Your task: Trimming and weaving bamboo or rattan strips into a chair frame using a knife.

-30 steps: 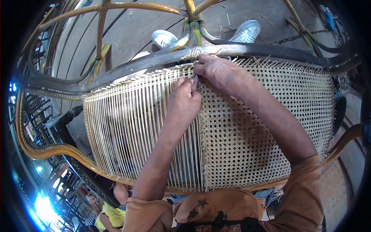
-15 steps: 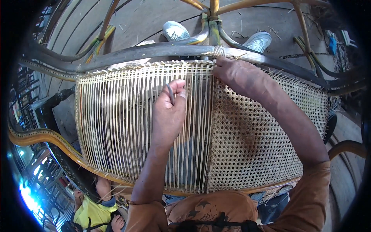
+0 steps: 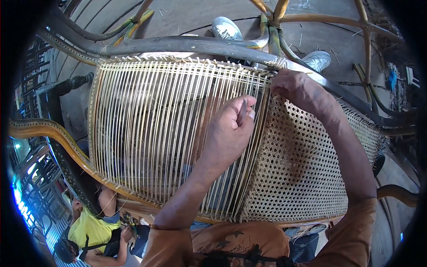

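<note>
**Two hands working the cane seat of a chair frame**

The left hand [image 3: 229, 129] is resting on the upright cane strands [image 3: 169, 133] near the middle of the panel, its fingers curled in and pinching a thin dark tool or strand end [image 3: 244, 107] between thumb and forefinger; what exactly it is pinching is too small to tell. The right hand [image 3: 300, 89] is pressing against the far edge of the panel, just where the dark curved rail [image 3: 187, 44] is meeting the woven part, its fingers tucked down and closed on the cane there, though the strand itself is hidden under them.

The panel is lying across the person's lap, filling the middle of the view. Its left part is showing only parallel pale strands running from far to near, with gaps between them. Its right part, the finished woven mesh [image 3: 302, 178], is showing a tight open lattice. The two hands are sitting close together along the line where strands and mesh are meeting.

A brown wooden frame edge [image 3: 40, 129] is curving around the near left. Two pale shoes [image 3: 227, 27] are standing on the floor beyond the far rail. Another person in a yellow shirt [image 3: 89, 227] is sitting at the near left.
</note>
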Demonstrator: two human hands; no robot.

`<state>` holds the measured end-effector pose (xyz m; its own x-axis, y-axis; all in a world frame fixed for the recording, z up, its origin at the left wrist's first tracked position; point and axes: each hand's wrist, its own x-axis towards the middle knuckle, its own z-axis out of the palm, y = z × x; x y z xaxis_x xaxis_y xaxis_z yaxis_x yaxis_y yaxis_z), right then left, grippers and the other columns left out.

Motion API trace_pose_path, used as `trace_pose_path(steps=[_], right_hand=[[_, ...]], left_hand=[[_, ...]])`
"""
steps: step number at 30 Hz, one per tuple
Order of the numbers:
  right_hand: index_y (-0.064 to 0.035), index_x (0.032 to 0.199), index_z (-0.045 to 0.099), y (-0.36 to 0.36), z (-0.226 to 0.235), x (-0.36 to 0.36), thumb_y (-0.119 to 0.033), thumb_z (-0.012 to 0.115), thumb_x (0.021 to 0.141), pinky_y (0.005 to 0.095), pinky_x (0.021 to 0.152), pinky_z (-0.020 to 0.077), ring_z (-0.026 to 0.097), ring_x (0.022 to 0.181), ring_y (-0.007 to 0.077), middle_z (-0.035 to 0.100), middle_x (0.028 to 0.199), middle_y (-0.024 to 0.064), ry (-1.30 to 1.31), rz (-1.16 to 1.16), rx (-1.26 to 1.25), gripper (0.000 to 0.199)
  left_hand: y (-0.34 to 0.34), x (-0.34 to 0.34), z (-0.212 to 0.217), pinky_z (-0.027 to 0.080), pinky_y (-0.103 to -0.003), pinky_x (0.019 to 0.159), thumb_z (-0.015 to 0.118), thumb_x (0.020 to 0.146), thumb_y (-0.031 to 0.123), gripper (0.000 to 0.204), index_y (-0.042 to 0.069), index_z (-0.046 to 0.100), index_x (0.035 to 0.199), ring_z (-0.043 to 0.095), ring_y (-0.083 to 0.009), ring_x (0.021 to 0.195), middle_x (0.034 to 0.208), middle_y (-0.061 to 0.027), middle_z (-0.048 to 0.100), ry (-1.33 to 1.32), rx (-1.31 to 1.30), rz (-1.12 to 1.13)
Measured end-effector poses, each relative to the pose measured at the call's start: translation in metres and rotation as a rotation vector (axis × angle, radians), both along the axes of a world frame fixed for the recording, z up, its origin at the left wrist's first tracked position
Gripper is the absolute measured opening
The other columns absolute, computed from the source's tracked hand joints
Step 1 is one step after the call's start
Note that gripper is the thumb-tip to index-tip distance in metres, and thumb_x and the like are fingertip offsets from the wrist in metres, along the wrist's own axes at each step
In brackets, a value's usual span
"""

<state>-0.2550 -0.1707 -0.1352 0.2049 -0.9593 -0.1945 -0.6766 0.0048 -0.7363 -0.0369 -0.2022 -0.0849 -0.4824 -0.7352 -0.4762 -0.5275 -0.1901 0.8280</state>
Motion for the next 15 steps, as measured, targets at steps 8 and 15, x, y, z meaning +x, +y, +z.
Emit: trace_pose_path(steps=[8,15], right_hand=[[0.0004,0.085,0.060,-0.014,0.006,0.009,-0.004,0.065,0.076,0.0334,0.068,0.0495,0.060,0.072,0.0245,0.060,0.079,0.0110,0.155,-0.024,0.216,0.011],[0.0002,0.090,0.061,0.004,0.006,-0.007,-0.005,0.061,0.079,0.0317,0.067,0.0492,0.061,0.071,0.0214,0.063,0.078,0.0112,-0.111,-0.230,0.140,0.011]], left_hand=[[-0.024,-0.009,0.004,0.050,-0.028,0.077,0.050,0.090,0.011,0.025,0.000,0.059,0.110,0.062,-0.0157,0.087,0.097,-0.0115,0.064,-0.041,0.060,-0.003],[-0.047,-0.041,-0.009,0.046,-0.031,0.065,0.052,0.087,0.020,0.022,0.003,0.062,0.095,0.059,-0.0153,0.069,0.072,-0.0090,0.061,-0.226,-0.078,-0.224]])
